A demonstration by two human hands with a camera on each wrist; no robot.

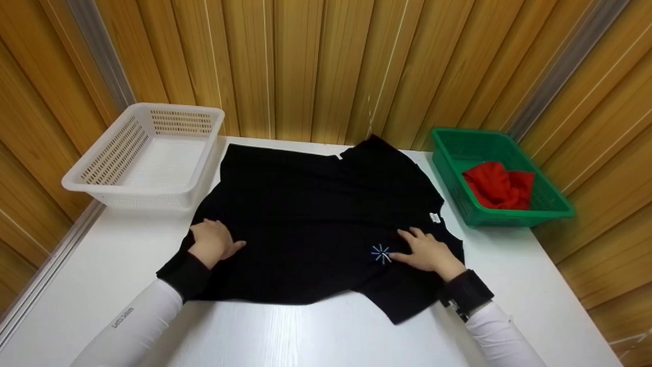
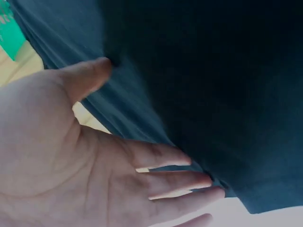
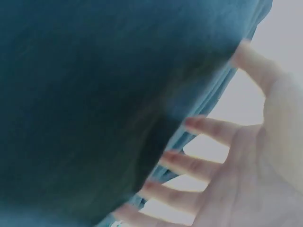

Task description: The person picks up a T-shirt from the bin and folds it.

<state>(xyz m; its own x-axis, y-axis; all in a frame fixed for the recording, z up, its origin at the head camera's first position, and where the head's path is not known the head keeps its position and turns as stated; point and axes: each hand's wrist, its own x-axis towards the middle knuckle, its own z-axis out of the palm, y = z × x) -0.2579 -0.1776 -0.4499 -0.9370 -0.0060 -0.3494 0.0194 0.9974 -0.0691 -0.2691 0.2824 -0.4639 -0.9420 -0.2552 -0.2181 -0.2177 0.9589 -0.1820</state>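
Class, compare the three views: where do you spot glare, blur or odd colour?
Head view: fairly sharp, glare on the near table, shirt mostly deep black; left wrist view: left hand dim, shirt bluish; right wrist view: hazy, right hand blurred, highlights washed out.

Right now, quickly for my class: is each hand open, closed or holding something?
Left hand: open, fingertips on the black shirt, gripping nothing.
Right hand: open, fingers spread at the same shirt, gripping nothing.

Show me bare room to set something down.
Bare white tabletop lies in front of the black T-shirt; left of the left hand, before the white basket; and right of the right hand, before the green basket. The T-shirt, under both hands, crowds the middle.
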